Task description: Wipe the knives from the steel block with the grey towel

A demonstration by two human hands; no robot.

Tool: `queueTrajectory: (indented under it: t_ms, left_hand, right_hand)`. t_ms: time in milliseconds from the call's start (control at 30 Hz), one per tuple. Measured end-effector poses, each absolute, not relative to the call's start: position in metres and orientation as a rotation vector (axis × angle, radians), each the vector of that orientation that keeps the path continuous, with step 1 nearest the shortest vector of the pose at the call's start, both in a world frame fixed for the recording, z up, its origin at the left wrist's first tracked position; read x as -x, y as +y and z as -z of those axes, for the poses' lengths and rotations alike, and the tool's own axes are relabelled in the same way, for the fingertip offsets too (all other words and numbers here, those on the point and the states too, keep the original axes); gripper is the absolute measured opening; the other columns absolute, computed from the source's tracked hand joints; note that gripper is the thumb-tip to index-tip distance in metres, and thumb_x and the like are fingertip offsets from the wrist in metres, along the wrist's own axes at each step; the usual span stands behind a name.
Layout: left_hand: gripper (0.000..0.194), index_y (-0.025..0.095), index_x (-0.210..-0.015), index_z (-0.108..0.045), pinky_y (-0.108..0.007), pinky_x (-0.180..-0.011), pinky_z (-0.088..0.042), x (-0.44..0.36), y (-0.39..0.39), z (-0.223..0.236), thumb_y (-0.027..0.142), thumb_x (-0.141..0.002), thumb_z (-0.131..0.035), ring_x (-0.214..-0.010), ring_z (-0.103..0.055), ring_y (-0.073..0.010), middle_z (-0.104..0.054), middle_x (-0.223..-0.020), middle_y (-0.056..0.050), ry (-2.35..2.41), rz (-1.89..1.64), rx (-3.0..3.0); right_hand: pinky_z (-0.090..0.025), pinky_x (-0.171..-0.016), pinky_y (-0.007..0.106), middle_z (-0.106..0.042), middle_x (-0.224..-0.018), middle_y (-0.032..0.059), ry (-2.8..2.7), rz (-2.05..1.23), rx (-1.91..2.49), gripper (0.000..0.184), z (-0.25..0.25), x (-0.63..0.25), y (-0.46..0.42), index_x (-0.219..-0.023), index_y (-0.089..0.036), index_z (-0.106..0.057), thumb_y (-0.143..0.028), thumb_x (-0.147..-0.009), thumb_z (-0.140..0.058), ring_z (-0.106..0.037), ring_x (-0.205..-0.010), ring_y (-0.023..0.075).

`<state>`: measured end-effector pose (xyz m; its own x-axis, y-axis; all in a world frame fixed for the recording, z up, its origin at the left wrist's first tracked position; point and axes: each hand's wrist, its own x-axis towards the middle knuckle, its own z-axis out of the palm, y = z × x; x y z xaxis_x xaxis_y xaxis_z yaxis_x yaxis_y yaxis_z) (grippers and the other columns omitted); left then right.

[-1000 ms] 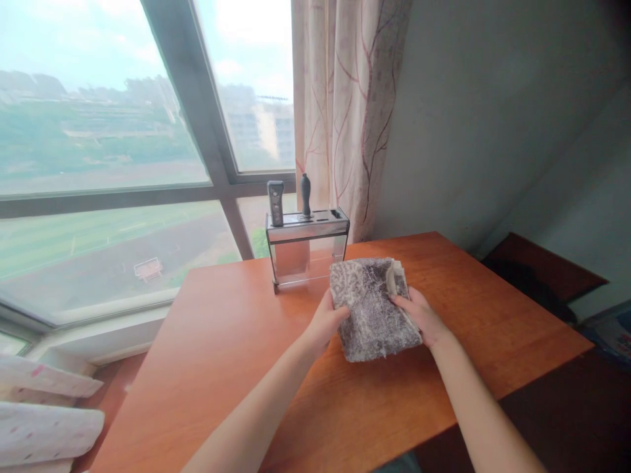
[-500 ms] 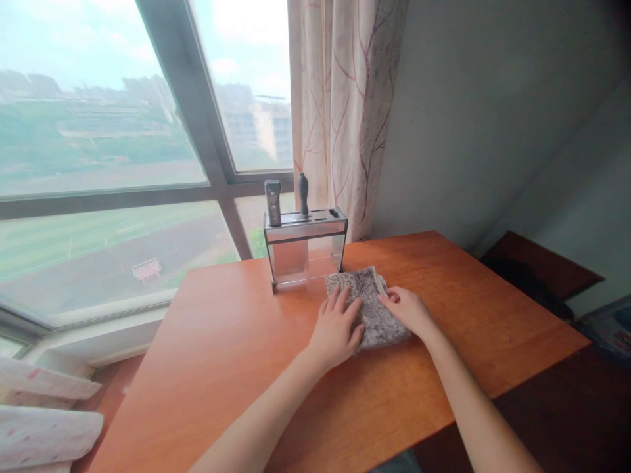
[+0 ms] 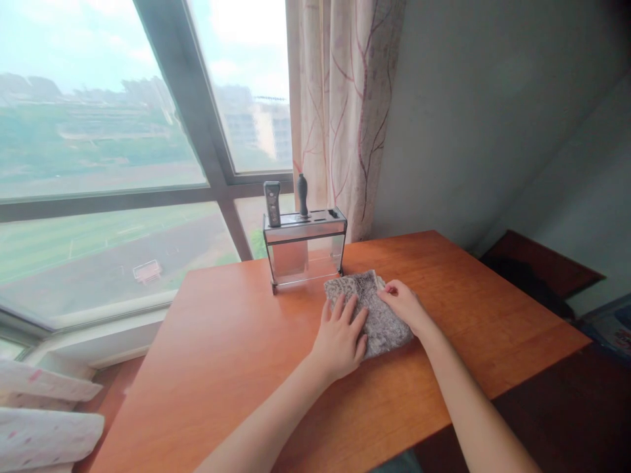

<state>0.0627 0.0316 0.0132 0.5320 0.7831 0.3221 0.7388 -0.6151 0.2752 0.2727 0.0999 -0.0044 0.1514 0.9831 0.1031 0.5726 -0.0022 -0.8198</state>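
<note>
A folded grey, mottled cloth lies on the wooden table, just in front of a knife block. My left hand rests on the cloth's left side, fingers spread and palm down. At the cloth's upper right edge, my right hand has thumb and forefinger pinched on the fabric. Behind the cloth stands the clear-sided knife block with a metal frame. Two handles stick up from it: a dark flat one at the left and a black rounded one near the middle.
A large window runs along the left and back. A patterned curtain hangs behind the knife block. Beyond the table's right edge is a dark wooden surface. Pale curtain fabric shows at lower left.
My left hand has shifted slightly toward me with its fingers more spread. My right hand has moved a little up at the cloth's edge, and the cloth has slid slightly nearer.
</note>
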Motion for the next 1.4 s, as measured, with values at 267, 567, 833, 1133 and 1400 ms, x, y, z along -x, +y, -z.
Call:
queueTrajectory:
  t_ms: [267,567,833,1133,1400]
  left_hand:
    - [0.052,0.027,-0.138,-0.039,-0.059,-0.108,-0.016,-0.064,0.033,-0.009,0.037,-0.087,-0.042,-0.137,-0.023,-0.0332,-0.032,-0.149,-0.008,1.297,-0.594,-2.678]
    - [0.049,0.027,-0.137,-0.041,-0.058,-0.106,-0.021,-0.063,0.035,-0.009,0.041,-0.09,-0.039,-0.137,-0.022,-0.0333,-0.032,-0.149,-0.009,1.285,-0.576,-2.696]
    - [0.052,0.026,-0.138,-0.038,-0.057,-0.106,-0.024,-0.064,0.034,-0.013,0.041,-0.089,-0.042,-0.135,-0.027,-0.0322,-0.038,-0.145,-0.01,1.275,-0.618,-2.657]
    - [0.04,0.022,-0.128,-0.046,-0.042,-0.103,-0.036,-0.031,0.052,-0.027,0.023,-0.088,-0.043,-0.126,-0.042,-0.0243,-0.044,-0.137,-0.013,1.44,-1.338,-2.3]
    - [0.062,0.013,-0.139,-0.029,-0.049,-0.107,-0.03,0.048,0.094,-0.049,0.021,-0.082,-0.052,-0.131,-0.035,-0.0299,-0.041,-0.136,-0.019,1.91,-1.793,-1.971]
  right_hand:
    - [-0.046,-0.073,0.03,-0.067,-0.094,0.0042,-1.594,-0.638,1.437,0.022,-0.006,-0.273,0.095,-0.094,-0.02,-0.063,-0.025,-0.074,-0.054,-0.062,-0.08,0.0199]
    - [-0.045,-0.09,0.042,-0.06,-0.114,0.0125,-1.933,0.125,1.715,0.033,-0.001,-0.265,0.083,-0.107,-0.019,-0.062,-0.012,-0.078,-0.046,-0.056,-0.105,0.0285]
    - [-0.036,-0.105,0.048,-0.048,-0.137,0.0128,-2.103,-0.055,1.544,0.04,0.028,-0.253,0.09,-0.126,-0.018,-0.053,-0.032,-0.089,-0.041,-0.041,-0.129,0.0285]
    - [-0.035,-0.105,0.048,-0.052,-0.133,0.0136,-2.119,-0.094,1.525,0.04,0.026,-0.254,0.111,-0.12,-0.016,-0.058,-0.031,-0.085,-0.047,-0.043,-0.126,0.0298]
    - [-0.041,-0.099,0.044,-0.061,-0.12,0.0108,-1.797,-0.279,1.336,0.041,-0.042,-0.201,0.153,-0.122,-0.019,-0.056,-0.03,-0.083,-0.056,-0.053,-0.114,0.028]
